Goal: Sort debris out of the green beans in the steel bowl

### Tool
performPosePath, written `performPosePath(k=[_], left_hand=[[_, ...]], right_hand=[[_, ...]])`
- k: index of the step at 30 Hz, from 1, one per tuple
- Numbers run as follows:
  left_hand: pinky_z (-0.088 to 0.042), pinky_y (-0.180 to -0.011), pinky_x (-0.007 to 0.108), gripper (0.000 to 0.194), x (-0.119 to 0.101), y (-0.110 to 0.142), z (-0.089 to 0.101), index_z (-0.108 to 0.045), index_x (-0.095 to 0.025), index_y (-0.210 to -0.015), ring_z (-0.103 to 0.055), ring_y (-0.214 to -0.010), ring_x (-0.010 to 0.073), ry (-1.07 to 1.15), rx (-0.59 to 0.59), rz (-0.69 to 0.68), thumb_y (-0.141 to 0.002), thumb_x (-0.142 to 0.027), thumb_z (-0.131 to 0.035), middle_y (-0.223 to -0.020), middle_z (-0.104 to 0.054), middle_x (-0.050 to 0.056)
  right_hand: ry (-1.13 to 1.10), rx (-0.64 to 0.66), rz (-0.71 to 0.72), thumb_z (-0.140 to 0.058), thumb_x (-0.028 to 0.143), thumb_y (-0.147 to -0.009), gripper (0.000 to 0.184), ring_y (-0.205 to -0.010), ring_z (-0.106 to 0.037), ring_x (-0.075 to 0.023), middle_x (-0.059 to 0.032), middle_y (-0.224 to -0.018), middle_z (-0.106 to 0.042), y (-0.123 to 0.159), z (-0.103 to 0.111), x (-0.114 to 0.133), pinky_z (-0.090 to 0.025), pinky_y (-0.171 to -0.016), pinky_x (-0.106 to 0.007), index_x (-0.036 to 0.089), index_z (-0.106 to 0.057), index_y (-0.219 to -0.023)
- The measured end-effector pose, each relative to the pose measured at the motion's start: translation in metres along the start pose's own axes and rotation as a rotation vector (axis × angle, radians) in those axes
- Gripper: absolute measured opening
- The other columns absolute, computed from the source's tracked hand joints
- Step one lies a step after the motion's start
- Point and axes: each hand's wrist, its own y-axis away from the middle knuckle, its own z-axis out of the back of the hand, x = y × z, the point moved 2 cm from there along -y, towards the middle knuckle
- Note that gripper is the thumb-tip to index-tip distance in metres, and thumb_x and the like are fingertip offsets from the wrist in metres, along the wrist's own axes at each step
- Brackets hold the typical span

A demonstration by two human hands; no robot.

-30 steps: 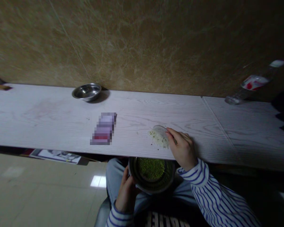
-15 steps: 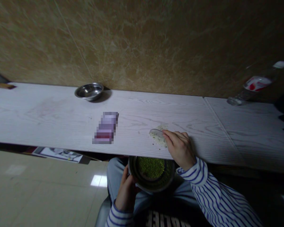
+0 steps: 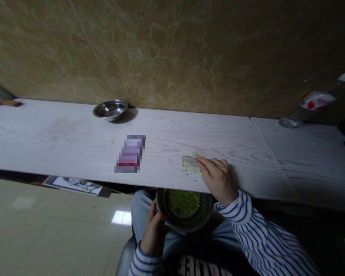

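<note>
My right hand (image 3: 217, 179) rests on the white wooden tabletop (image 3: 60, 138) and pinches a small clear plastic spoon (image 3: 190, 160). The spoon lies over a little heap of mixed pale and green grains (image 3: 191, 167) near the table's front edge. My left hand (image 3: 154, 231) grips the rim of a metal bowl of green beans (image 3: 184, 207), held in my lap just under the table edge. Both sleeves are white with blue stripes.
An empty steel bowl (image 3: 110, 110) stands at the back by the brown marbled wall (image 3: 172, 53). A blurred flat packet (image 3: 130, 154) lies mid-table. A plastic bottle (image 3: 313, 102) lies at the far right. Papers (image 3: 74, 184) sit below the table on a tiled floor (image 3: 46, 230).
My right hand has dragged the spoon slightly left and nearer across the grain heap. The bowl in my lap has stayed put.
</note>
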Motion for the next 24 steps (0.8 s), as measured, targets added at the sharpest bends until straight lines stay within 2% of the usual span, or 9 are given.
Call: performPosePath(k=[5, 9, 14, 17, 24], left_hand=[[-0.049, -0.065, 0.031, 0.067, -0.001, 0.001, -0.001, -0.054, -0.026, -0.127, -0.063, -0.085, 0.0251, -0.002, -0.015, -0.001, -0.061, -0.018, -0.065, -0.099, -0.07, 0.005], [-0.049, -0.066, 0.031, 0.067, 0.0, 0.0, 0.001, -0.054, -0.026, -0.128, -0.061, -0.084, 0.0234, -0.018, -0.022, -0.006, -0.062, -0.02, -0.065, -0.1, -0.069, 0.005], [-0.048, -0.065, 0.03, 0.068, 0.001, -0.001, 0.002, -0.055, -0.028, -0.127, -0.061, -0.091, 0.026, -0.02, -0.017, -0.003, -0.061, -0.02, -0.066, -0.103, -0.069, 0.004], [-0.047, -0.064, 0.03, 0.071, 0.001, -0.001, 0.002, -0.054, -0.029, -0.129, -0.062, -0.087, 0.0259, -0.027, -0.024, 0.001, -0.06, -0.02, -0.066, -0.099, -0.069, 0.004], [-0.047, -0.063, 0.031, 0.071, 0.002, -0.002, 0.002, -0.054, -0.028, -0.129, -0.061, -0.087, 0.0261, -0.023, -0.031, -0.01, -0.059, -0.022, -0.067, -0.106, -0.068, 0.006]], right_hand=[[-0.081, 0.027, 0.011, -0.058, 0.013, -0.093, 0.015, -0.08, -0.071, -0.0183, -0.0056, -0.091, -0.078, 0.003, 0.001, 0.004, -0.04, -0.073, -0.033, 0.016, -0.07, -0.102], [-0.126, 0.032, -0.021, -0.06, 0.014, -0.092, 0.013, -0.081, -0.071, -0.0192, -0.0056, -0.09, -0.078, 0.005, 0.006, 0.001, -0.042, -0.075, -0.033, 0.016, -0.07, -0.099], [-0.057, -0.011, -0.087, -0.057, 0.016, -0.092, 0.015, -0.079, -0.071, -0.0209, -0.0094, -0.092, -0.078, 0.0, 0.004, -0.005, -0.043, -0.075, -0.035, 0.015, -0.07, -0.101], [-0.037, 0.026, -0.091, -0.055, 0.017, -0.094, 0.017, -0.081, -0.071, -0.0203, -0.008, -0.094, -0.078, -0.004, -0.001, -0.002, -0.042, -0.077, -0.035, 0.019, -0.069, -0.103], [-0.091, 0.117, -0.1, -0.053, 0.017, -0.094, 0.017, -0.087, -0.071, -0.0202, -0.006, -0.095, -0.078, -0.003, -0.003, 0.0, -0.041, -0.077, -0.035, 0.02, -0.067, -0.101]])
